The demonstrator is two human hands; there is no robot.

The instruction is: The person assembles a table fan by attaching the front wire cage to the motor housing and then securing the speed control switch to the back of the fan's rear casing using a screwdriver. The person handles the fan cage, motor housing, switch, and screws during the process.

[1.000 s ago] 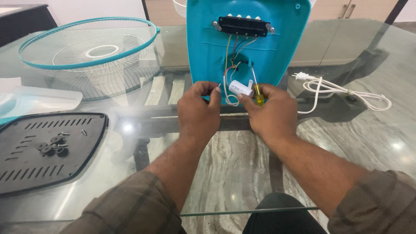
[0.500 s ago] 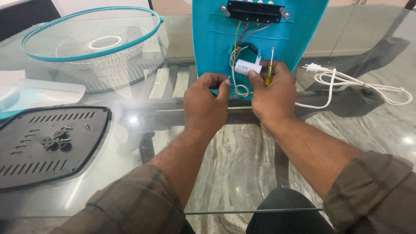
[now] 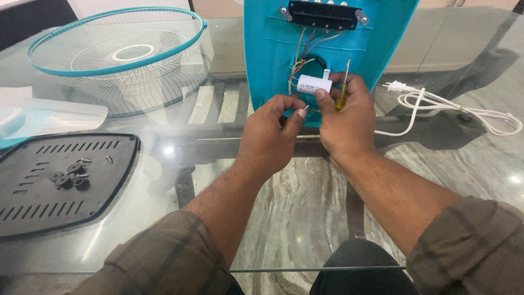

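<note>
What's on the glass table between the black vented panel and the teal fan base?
In the head view, only bare glass table separates the black vented panel and teal fan base, with the left hand nearest the base.

Glass table point(image 3: 305, 218) carries teal fan base point(image 3: 273, 49), wire fan guard point(image 3: 117, 46), black vented plate point(image 3: 60, 183), white power cord point(image 3: 453, 112), translucent cover point(image 3: 49, 117).
</note>
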